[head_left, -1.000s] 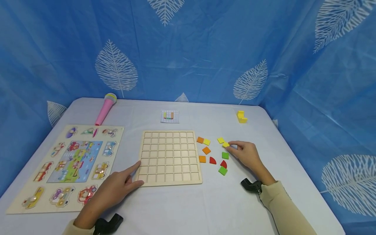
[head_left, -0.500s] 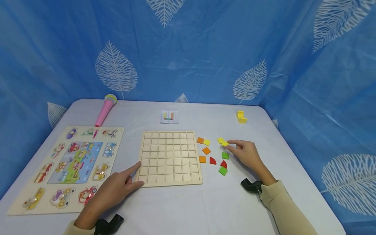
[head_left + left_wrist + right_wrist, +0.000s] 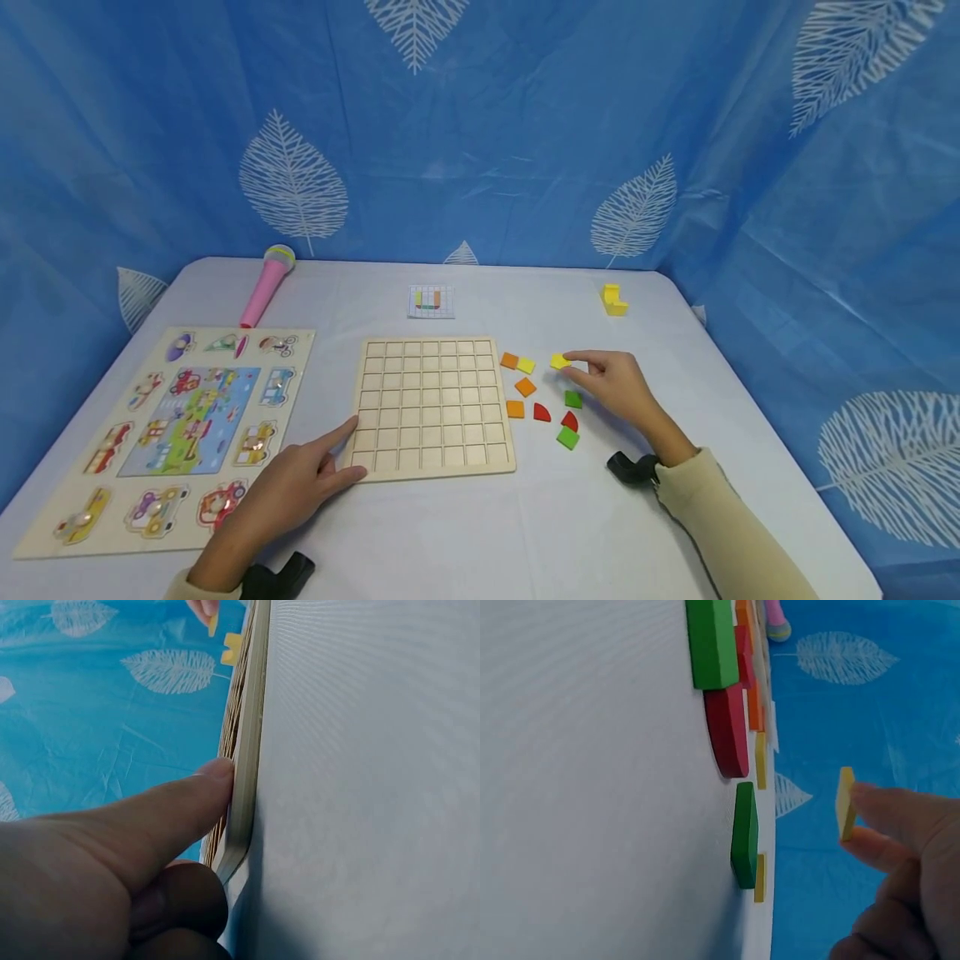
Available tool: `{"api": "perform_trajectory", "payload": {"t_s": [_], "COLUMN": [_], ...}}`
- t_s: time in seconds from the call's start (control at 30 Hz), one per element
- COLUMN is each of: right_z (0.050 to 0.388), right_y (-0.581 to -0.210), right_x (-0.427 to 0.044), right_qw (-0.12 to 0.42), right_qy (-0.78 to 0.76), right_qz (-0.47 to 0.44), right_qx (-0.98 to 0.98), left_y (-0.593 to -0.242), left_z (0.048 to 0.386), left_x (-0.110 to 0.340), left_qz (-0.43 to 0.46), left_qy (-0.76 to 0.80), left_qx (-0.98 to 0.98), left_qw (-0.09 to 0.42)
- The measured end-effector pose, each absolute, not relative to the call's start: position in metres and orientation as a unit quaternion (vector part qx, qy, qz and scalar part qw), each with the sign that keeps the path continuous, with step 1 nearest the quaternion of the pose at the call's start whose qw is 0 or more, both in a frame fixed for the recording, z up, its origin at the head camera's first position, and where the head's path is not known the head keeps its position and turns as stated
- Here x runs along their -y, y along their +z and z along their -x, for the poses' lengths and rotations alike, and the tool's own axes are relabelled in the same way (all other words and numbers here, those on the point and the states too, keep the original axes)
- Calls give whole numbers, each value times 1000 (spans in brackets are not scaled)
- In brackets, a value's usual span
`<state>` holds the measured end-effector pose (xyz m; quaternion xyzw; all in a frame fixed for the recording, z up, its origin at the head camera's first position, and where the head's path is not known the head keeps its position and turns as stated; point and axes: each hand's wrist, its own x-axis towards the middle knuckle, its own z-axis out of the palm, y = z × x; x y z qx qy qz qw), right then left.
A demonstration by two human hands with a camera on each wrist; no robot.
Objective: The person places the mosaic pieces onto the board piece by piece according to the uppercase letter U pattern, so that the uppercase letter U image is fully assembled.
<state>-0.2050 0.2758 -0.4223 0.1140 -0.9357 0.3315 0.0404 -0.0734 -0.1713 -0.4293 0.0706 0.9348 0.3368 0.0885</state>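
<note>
White cloth covers the surface, with a blue leaf-patterned curtain beyond. Nearest, the left hand rests index finger and thumb on the left side of the wooden grid board, gripping nothing; a picture puzzle lies left of it. Right of the board lie green tiles, red pieces and orange tiles. Slightly farther, the right hand pinches a yellow tile, raised off the surface. It has just shifted left, towards the board, which suggests the tile is being carried rather than chosen. Far off sit a pink microphone, a pattern card and a yellow block.
</note>
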Motion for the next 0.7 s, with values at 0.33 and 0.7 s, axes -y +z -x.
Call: {"api": "perform_trajectory", "payload": {"t_s": [0.33,0.7], "right_z": [206,209], "right_y": [-406,-399], "right_x": [-238,-191], "right_qw": [40,34], "right_qy": [363,389], "right_qz": [-168,-245], "right_qx": [915,887], "left_y": [-429,-429], "left_z": [74,73], "left_x": [171,171], "left_qz": [-73,-71], "left_qy": [341,339], "left_qx": [-933,-934], "left_qw": [88,88]}}
